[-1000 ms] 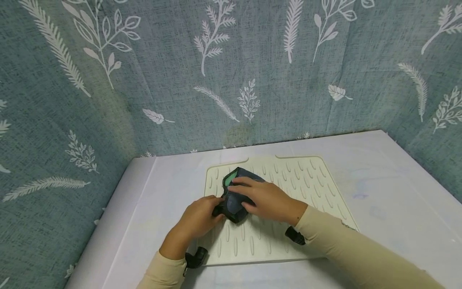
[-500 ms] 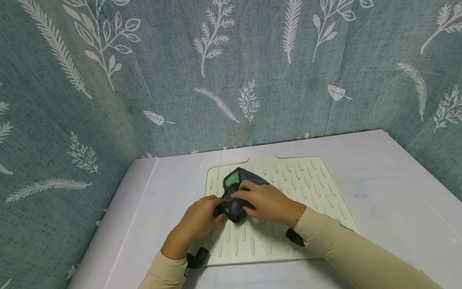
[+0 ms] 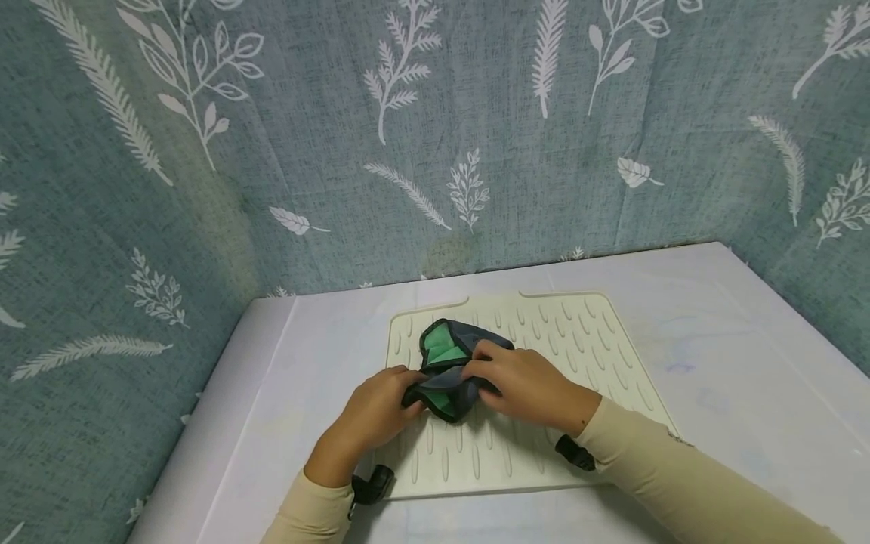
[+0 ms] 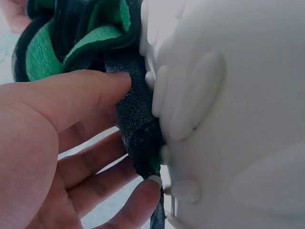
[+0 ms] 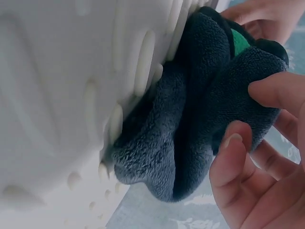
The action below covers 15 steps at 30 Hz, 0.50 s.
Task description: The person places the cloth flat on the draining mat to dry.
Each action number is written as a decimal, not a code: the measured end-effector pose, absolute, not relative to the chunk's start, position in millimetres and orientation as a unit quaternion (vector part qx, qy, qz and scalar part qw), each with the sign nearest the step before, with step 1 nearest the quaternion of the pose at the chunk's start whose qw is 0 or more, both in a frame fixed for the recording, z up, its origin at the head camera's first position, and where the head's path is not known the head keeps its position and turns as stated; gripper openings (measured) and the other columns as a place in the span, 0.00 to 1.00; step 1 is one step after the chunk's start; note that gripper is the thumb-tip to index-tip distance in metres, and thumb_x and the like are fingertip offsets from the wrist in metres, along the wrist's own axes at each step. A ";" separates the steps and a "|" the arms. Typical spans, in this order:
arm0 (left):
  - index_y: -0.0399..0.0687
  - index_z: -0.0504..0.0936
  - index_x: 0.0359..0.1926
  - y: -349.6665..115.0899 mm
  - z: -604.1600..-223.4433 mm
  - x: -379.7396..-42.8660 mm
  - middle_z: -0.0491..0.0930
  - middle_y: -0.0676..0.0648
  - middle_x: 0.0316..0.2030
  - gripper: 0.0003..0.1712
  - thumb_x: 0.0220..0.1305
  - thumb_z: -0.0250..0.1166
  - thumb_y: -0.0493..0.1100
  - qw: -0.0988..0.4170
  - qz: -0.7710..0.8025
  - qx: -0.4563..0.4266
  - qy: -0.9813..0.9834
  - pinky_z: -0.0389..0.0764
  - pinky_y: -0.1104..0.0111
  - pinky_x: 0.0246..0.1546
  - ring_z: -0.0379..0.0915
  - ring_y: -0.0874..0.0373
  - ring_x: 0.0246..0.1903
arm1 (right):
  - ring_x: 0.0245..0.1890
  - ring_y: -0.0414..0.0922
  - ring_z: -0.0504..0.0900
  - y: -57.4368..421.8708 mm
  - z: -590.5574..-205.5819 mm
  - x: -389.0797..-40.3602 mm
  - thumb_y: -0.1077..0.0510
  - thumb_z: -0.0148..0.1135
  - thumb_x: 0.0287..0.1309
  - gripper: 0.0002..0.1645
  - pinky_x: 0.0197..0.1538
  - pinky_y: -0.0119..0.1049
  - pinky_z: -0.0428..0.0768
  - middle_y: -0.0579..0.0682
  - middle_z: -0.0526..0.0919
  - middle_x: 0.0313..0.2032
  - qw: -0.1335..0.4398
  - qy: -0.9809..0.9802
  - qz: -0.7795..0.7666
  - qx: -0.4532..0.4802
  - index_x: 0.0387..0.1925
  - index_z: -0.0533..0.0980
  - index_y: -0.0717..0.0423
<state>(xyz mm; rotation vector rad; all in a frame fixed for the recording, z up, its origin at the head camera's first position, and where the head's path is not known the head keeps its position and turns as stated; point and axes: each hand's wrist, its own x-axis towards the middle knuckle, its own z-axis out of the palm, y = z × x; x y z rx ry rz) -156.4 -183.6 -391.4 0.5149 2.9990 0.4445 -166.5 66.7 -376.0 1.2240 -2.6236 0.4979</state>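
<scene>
A crumpled microfiber cloth (image 3: 445,347), dark blue-grey on one face and green on the other with a black edge, lies bunched on a cream ridged mat (image 3: 584,332). My left hand (image 3: 374,404) pinches its near left end; in the left wrist view the thumb presses on the grey fabric (image 4: 136,105). At the cloth's right side, my right hand (image 3: 533,385) grips a fold between thumb and fingers. The right wrist view shows thick grey folds (image 5: 205,90) standing up from the mat, a green strip between them.
The mat rests on a white-covered table (image 3: 693,340). Behind and at both sides rises a blue-green curtain (image 3: 326,143) with white leaf prints. A black wrist camera mount (image 3: 372,485) sits under the left wrist, another mount (image 3: 574,453) under the right.
My right hand has moved a little to the right, drawing a fold of the cloth with it, and more of the green face shows. The left hand has stayed in place.
</scene>
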 end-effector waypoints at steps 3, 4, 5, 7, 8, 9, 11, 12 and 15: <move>0.50 0.84 0.55 -183.8 -391.3 -156.3 0.83 0.46 0.51 0.21 0.62 0.72 0.46 0.029 0.142 0.171 0.975 0.79 0.50 0.53 0.80 0.48 0.54 | 0.18 0.31 0.65 71.9 -375.1 -164.9 0.58 0.68 0.60 0.11 0.25 0.25 0.67 0.46 0.79 0.44 0.099 -0.891 0.172 0.408 0.45 0.83 0.46; 0.50 0.84 0.55 -183.9 -391.4 -156.1 0.83 0.46 0.51 0.21 0.62 0.72 0.47 0.029 0.142 0.172 0.975 0.79 0.50 0.54 0.80 0.47 0.54 | 0.18 0.31 0.64 74.0 -374.8 -164.0 0.58 0.69 0.59 0.10 0.25 0.25 0.67 0.46 0.79 0.44 0.101 -0.891 0.174 0.408 0.44 0.82 0.47; 0.50 0.84 0.55 -184.1 -391.7 -156.0 0.83 0.46 0.51 0.21 0.62 0.72 0.47 0.029 0.140 0.172 0.975 0.79 0.50 0.54 0.79 0.47 0.54 | 0.18 0.31 0.64 76.0 -374.7 -163.4 0.59 0.69 0.59 0.10 0.25 0.25 0.66 0.46 0.79 0.43 0.100 -0.891 0.176 0.406 0.43 0.82 0.47; 0.50 0.84 0.55 -184.3 -391.6 -155.8 0.83 0.45 0.52 0.21 0.62 0.71 0.47 0.029 0.139 0.173 0.975 0.79 0.50 0.54 0.79 0.47 0.55 | 0.18 0.30 0.62 80.2 -373.8 -161.8 0.60 0.69 0.58 0.10 0.25 0.25 0.66 0.45 0.79 0.41 0.099 -0.892 0.187 0.399 0.42 0.81 0.48; 0.50 0.84 0.55 -184.4 -391.6 -155.9 0.83 0.45 0.52 0.21 0.62 0.71 0.47 0.028 0.140 0.174 0.974 0.79 0.50 0.54 0.79 0.47 0.55 | 0.17 0.30 0.61 82.3 -373.5 -161.1 0.60 0.69 0.58 0.10 0.25 0.25 0.65 0.44 0.79 0.41 0.098 -0.893 0.192 0.395 0.42 0.80 0.48; 0.50 0.84 0.55 -184.4 -391.5 -156.1 0.83 0.46 0.51 0.20 0.62 0.71 0.46 0.026 0.140 0.174 0.974 0.79 0.50 0.54 0.79 0.47 0.55 | 0.17 0.30 0.60 84.4 -373.1 -160.6 0.61 0.69 0.58 0.10 0.25 0.25 0.65 0.44 0.78 0.40 0.098 -0.893 0.198 0.391 0.41 0.80 0.48; 0.50 0.84 0.55 -184.7 -392.2 -155.5 0.83 0.46 0.51 0.20 0.62 0.72 0.46 0.023 0.143 0.173 0.974 0.79 0.51 0.53 0.79 0.48 0.54 | 0.17 0.30 0.59 87.9 -373.4 -159.1 0.61 0.69 0.58 0.10 0.25 0.26 0.65 0.43 0.78 0.38 0.093 -0.896 0.210 0.381 0.41 0.79 0.48; 0.50 0.84 0.55 -184.7 -392.4 -155.4 0.83 0.47 0.50 0.20 0.62 0.72 0.45 0.021 0.144 0.174 0.974 0.80 0.51 0.53 0.79 0.48 0.54 | 0.17 0.29 0.60 90.1 -373.7 -158.3 0.62 0.69 0.57 0.10 0.25 0.26 0.66 0.42 0.78 0.38 0.091 -0.896 0.216 0.376 0.40 0.79 0.48; 0.50 0.84 0.54 -184.3 -393.1 -154.9 0.83 0.47 0.50 0.19 0.62 0.72 0.44 0.021 0.147 0.171 0.974 0.80 0.52 0.53 0.79 0.48 0.53 | 0.19 0.28 0.64 95.9 -375.0 -156.3 0.62 0.69 0.57 0.10 0.27 0.26 0.68 0.42 0.79 0.38 0.086 -0.898 0.229 0.366 0.40 0.79 0.48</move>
